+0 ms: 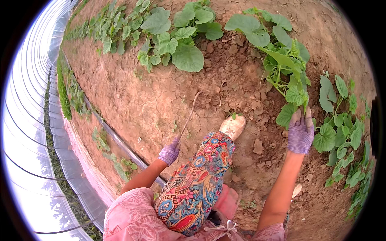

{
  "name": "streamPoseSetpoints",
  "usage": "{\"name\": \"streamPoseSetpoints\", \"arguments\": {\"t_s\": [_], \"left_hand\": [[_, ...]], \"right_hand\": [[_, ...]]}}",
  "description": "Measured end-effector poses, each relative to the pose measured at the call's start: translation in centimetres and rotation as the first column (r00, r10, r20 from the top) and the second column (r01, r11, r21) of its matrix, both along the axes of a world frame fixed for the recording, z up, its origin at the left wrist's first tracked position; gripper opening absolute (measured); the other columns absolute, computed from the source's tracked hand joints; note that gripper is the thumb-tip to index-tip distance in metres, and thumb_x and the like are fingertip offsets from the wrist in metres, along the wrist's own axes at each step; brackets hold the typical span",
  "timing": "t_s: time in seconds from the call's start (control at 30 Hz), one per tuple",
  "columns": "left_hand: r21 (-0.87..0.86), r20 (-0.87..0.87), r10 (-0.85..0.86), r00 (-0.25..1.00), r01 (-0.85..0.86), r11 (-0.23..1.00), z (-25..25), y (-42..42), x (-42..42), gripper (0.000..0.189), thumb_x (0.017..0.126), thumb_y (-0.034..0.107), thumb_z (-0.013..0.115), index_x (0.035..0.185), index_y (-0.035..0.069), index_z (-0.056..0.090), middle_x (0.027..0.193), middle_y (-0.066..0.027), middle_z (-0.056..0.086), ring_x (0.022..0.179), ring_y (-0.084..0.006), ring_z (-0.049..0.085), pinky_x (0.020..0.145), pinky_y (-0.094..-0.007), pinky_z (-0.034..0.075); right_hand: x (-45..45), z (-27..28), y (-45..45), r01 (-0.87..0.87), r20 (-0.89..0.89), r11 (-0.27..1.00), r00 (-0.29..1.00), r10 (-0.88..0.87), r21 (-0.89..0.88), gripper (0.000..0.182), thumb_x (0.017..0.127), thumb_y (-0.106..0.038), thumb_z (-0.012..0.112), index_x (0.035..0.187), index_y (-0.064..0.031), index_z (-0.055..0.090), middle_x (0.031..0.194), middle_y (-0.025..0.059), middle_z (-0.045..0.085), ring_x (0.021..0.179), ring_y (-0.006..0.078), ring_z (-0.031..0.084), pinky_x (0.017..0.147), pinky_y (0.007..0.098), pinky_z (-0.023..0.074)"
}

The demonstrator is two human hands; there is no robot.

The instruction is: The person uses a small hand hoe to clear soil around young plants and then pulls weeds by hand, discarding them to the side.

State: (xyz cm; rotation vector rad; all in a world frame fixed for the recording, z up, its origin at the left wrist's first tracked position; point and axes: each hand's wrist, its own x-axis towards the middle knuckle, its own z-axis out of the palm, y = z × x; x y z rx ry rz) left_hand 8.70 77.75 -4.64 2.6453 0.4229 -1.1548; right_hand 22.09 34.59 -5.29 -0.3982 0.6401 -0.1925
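Observation:
My left hand (169, 152), in a purple striped glove, is closed around the lower end of a thin hooked stick (190, 115), whose curved tip lies over the soil. My right hand (300, 132), in a matching glove soiled at the fingers, pinches the near end of a leafy vine (297, 93) with broad green leaves and curling tendrils. Leaves hide part of what the right fingertips hold. The vine stretches away from this hand towards the top of the view.
Other leafy vines grow at the right (327, 137) and along a row at the upper left (187, 57). Crumbly soil (232, 78) lies between them. A dark pipe (120, 142) runs along the left, beside plastic greenhouse sheeting (27, 120). A dusty shoe (232, 126) stands in the middle.

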Motion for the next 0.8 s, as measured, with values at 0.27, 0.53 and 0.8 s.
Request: {"name": "streamPoseSetpoints", "arguments": {"t_s": [0.27, 0.53, 0.8], "left_hand": [[-0.207, 0.373, -0.002, 0.928, 0.085, 0.975, -3.7, -5.5, 11.7, 0.049, 0.080, 0.017, 0.043, 0.127, 0.018, 0.030, 0.071, -0.0249, 0.054, 0.066, -0.0400, 0.053, 0.059, -0.0461, 0.041], [-0.137, 0.159, -0.071, 0.985, 0.093, 0.986, -5.0, -5.2, 10.9, 0.056, 0.078, 0.015, 0.043, 0.130, 0.020, 0.023, 0.075, -0.0273, 0.054, 0.070, -0.0398, 0.055, 0.062, -0.0469, 0.042], [-0.124, -0.065, -0.073, 0.995, 0.064, 0.990, -0.8, -1.4, 0.4, 0.058, 0.079, 0.015, 0.043, 0.131, 0.021, 0.018, 0.072, -0.0265, 0.055, 0.067, -0.0410, 0.053, 0.062, -0.0477, 0.042]], "right_hand": [[-1.2, -1.5, 0.5, -0.014, 0.000, 0.999, 1.000, 0.014, 0.042, 0.034, 0.081, -0.009, 0.049, 0.112, 0.0023, 0.046, 0.110, 0.0133, 0.046, 0.095, 0.0217, 0.049, 0.080, 0.0313, 0.0474], [-0.6, 0.0, -0.2, -0.020, 0.003, 1.000, 1.000, 0.020, 0.007, 0.034, 0.081, -0.009, 0.049, 0.113, 0.0020, 0.045, 0.113, 0.0124, 0.045, 0.100, 0.0218, 0.046, 0.080, 0.0315, 0.0476], [-0.2, 1.0, 0.4, -0.033, -0.032, 0.998, 0.999, 0.031, -0.061, 0.040, 0.080, -0.010, 0.051, 0.116, 0.0037, 0.041, 0.112, 0.0153, 0.045, 0.102, 0.0214, 0.044, 0.081, 0.0317, 0.0473]]}}
